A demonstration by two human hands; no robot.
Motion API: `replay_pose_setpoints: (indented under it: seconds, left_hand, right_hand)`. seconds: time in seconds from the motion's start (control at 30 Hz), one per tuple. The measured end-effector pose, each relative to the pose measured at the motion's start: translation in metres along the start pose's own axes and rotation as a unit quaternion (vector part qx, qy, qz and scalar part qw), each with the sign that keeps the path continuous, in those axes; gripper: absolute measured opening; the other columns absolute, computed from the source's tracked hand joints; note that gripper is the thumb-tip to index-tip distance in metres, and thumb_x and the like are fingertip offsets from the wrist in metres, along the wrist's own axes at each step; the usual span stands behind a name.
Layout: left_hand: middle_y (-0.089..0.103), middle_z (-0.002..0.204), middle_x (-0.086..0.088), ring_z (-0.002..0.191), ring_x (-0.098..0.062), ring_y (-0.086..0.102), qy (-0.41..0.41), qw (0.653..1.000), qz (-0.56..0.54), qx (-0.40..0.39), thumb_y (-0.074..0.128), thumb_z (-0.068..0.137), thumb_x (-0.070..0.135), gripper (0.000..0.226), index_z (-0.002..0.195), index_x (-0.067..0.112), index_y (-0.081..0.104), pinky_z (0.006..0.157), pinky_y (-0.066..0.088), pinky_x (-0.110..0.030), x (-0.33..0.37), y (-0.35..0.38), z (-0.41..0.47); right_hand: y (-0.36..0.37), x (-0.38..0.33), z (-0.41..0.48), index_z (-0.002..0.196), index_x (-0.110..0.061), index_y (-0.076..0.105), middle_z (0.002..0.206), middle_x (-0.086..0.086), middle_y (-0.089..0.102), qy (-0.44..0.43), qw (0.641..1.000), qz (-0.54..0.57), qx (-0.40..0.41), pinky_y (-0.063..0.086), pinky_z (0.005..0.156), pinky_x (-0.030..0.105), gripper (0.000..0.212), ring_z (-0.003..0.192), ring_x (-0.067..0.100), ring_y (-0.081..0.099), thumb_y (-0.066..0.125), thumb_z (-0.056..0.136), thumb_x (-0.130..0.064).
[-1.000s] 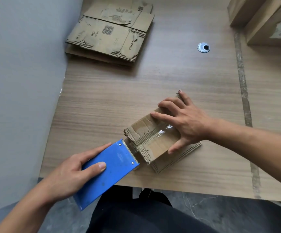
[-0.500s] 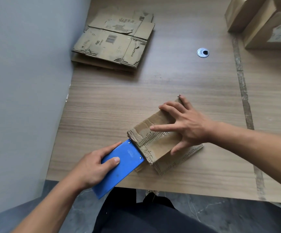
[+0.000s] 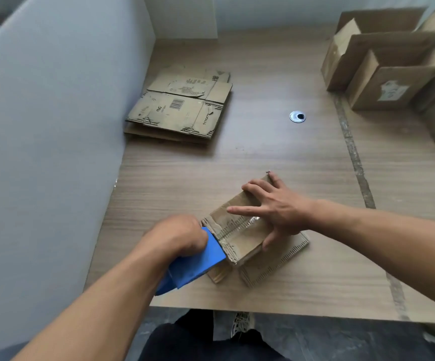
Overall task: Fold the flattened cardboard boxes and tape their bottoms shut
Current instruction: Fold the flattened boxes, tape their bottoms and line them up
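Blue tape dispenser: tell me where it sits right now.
In the head view, the blue tape dispenser is low and left of centre, gripped by the left hand, its front edge against the left end of the box.

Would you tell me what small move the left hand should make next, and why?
Probably draw the dispenser down over the box end and tear the tape: the tape lies along the seam, the left hand is at the edge, and the right hand pins the box.

Wood-grain desk [image 3: 263, 157]; grey partition [image 3: 49, 152] along its left; white wall [image 3: 263, 11] behind; dark marbled floor [image 3: 341, 340] below
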State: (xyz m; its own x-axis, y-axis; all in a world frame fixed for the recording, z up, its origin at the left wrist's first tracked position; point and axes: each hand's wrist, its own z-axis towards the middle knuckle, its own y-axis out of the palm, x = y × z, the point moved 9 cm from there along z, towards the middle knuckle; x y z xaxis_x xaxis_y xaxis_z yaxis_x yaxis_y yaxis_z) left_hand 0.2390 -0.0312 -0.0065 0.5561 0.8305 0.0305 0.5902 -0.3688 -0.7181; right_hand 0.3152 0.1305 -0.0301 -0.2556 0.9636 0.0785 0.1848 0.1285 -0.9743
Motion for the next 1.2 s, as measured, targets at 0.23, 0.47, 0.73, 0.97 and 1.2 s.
replay_pose_setpoints:
  seconds: [0.23,0.47,0.73,0.97,1.2]
  left_hand:
    - [0.069,0.116,0.001,0.106,-0.028,0.064,0.005,0.998,-0.056,0.023,0.047,0.080,0.038,0.034,0.113,0.034,0.059,0.086,0.051,-0.034,-0.005,0.057,0.002]
    - [0.065,0.121,0.010,0.101,-0.023,0.061,0.000,0.962,-0.215,0.168,0.044,0.090,0.050,0.049,0.139,0.052,0.041,0.086,0.053,-0.039,-0.095,0.002,-0.018]
    - [0.063,0.118,-0.007,0.094,-0.033,0.062,0.077,0.955,-0.208,0.196,0.055,0.090,0.031,0.080,0.153,0.050,0.009,0.079,0.055,-0.041,-0.047,-0.052,0.011]
    - [0.063,0.123,-0.012,0.106,-0.033,0.060,0.160,0.970,-0.089,0.159,0.050,0.096,0.030,0.078,0.156,0.043,0.001,0.084,0.047,-0.035,0.010,-0.036,0.056]
    - [0.065,0.117,-0.013,0.103,-0.034,0.060,0.153,0.957,-0.181,0.167,0.050,0.098,0.029,0.077,0.158,0.037,0.000,0.081,0.046,-0.036,-0.027,-0.031,0.064]
  right_hand:
    - [0.009,-0.002,-0.010,0.139,-0.054,-0.035,0.161,0.019,0.011,0.058,0.997,0.021,-0.047,0.005,0.115,0.066,0.122,0.151,0.034,0.006,0.048,0.058,-0.091]
    - [-0.006,-0.024,-0.033,0.144,-0.057,-0.024,0.164,0.006,-0.020,0.140,0.978,0.152,0.011,-0.005,0.118,0.065,0.105,0.149,0.028,-0.025,0.051,0.075,-0.083]
    - [0.015,-0.047,-0.095,0.157,-0.033,0.017,0.159,0.008,0.018,0.545,0.576,0.521,0.316,0.023,0.117,0.039,0.084,0.147,0.027,0.023,0.068,0.090,-0.041]
    - [0.021,-0.064,-0.035,0.153,-0.051,-0.002,0.162,0.016,-0.021,0.515,0.619,0.556,0.204,0.017,0.116,0.025,0.116,0.153,0.026,0.005,0.083,0.075,-0.044]
    - [0.010,-0.056,-0.003,0.144,-0.042,0.046,0.166,-0.004,0.005,0.370,0.868,0.296,0.148,0.014,0.115,0.064,0.075,0.149,0.045,-0.010,0.042,0.079,-0.080]
